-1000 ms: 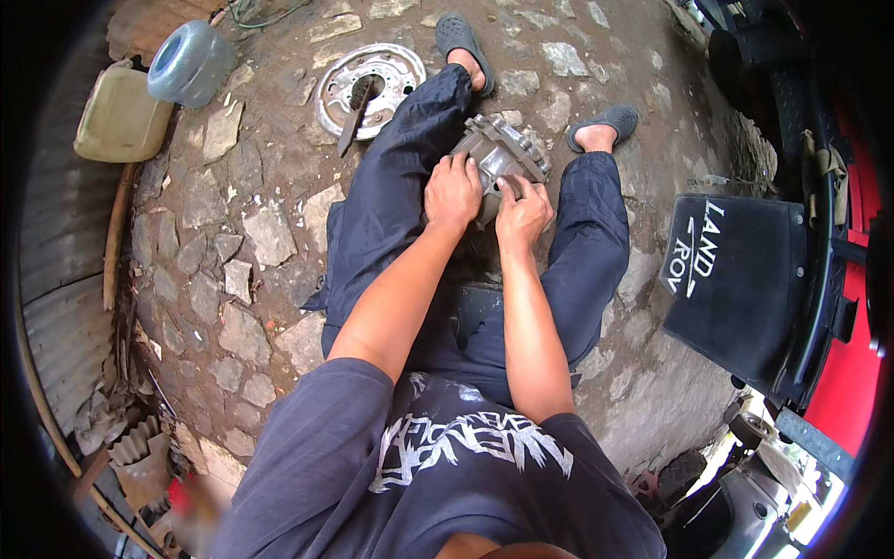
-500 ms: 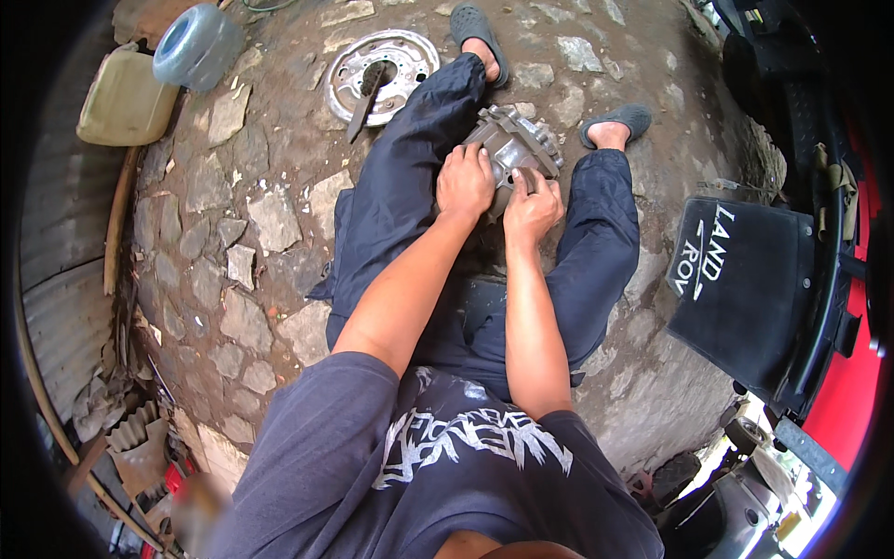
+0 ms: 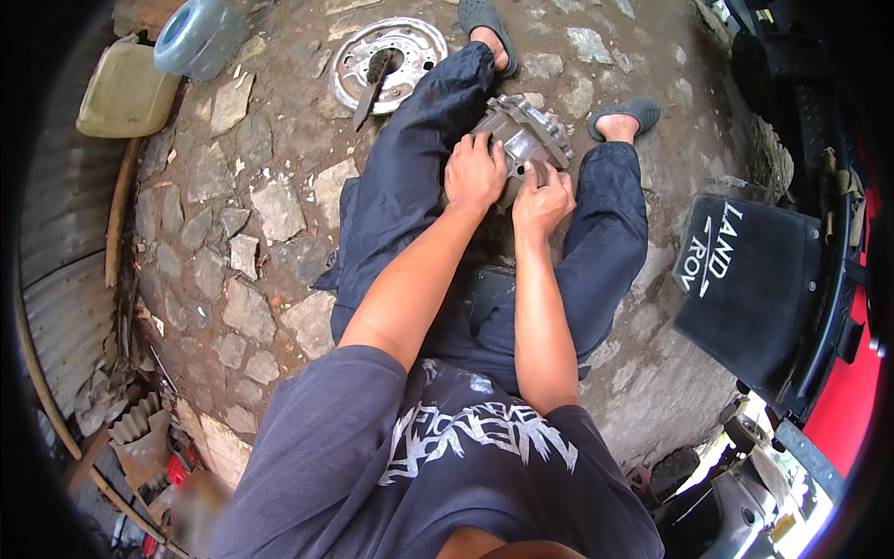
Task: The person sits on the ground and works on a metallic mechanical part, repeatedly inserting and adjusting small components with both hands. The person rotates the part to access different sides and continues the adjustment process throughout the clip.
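Between my knees sits a grey metal wheel hub, a heavy casting with several studs along its far edge. My left hand grips its left side, fingers curled over the metal. On the near right side, my right hand is closed, its thumb and fingers pinched against the hub's surface. Whatever is in that pinch is mostly hidden by the fingers. The hub's underside is out of sight behind my hands and legs.
A round metal backing plate lies on the stone paving beyond my left leg, a wire brush across it. Far left are a yellowish jerrycan and a blue plastic bottle. A black mudflap hangs at right beside a red vehicle.
The whole view has shifted slightly. Both hands stay on the hub; the right fingers have changed position a little against its surface.
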`<state>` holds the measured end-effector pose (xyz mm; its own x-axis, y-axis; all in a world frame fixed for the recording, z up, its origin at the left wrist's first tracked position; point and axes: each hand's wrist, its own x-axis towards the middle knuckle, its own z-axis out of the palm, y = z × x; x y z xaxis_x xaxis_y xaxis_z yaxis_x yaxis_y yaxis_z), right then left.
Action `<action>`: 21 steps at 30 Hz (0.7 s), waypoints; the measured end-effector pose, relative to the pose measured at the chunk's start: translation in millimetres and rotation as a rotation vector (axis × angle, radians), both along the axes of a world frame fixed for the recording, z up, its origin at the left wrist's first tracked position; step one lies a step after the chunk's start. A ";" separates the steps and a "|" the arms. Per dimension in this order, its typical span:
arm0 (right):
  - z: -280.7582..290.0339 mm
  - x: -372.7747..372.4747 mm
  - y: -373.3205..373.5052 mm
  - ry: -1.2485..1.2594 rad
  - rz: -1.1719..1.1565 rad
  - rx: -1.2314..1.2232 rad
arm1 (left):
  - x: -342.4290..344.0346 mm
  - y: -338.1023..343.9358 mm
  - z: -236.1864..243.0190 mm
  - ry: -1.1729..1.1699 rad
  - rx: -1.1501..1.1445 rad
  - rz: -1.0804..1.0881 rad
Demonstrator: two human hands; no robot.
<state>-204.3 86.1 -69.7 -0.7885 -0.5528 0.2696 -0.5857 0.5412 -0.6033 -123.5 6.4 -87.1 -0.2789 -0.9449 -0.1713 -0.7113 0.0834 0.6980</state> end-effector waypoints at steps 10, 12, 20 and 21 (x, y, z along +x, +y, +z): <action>2.4 2.4 1.2 -0.063 0.088 -0.055 | 3.4 -0.2 -5.7 0.000 -0.034 0.015; 2.9 1.5 -0.5 -0.068 0.056 -0.070 | 1.1 -2.2 -4.6 0.012 -0.041 0.017; 3.5 7.9 -3.2 -0.036 0.084 -0.033 | 1.1 -1.3 -3.1 -0.015 0.007 0.021; 2.8 6.4 -0.6 -0.047 0.059 -0.038 | 2.6 -0.7 -5.0 -0.022 0.002 0.031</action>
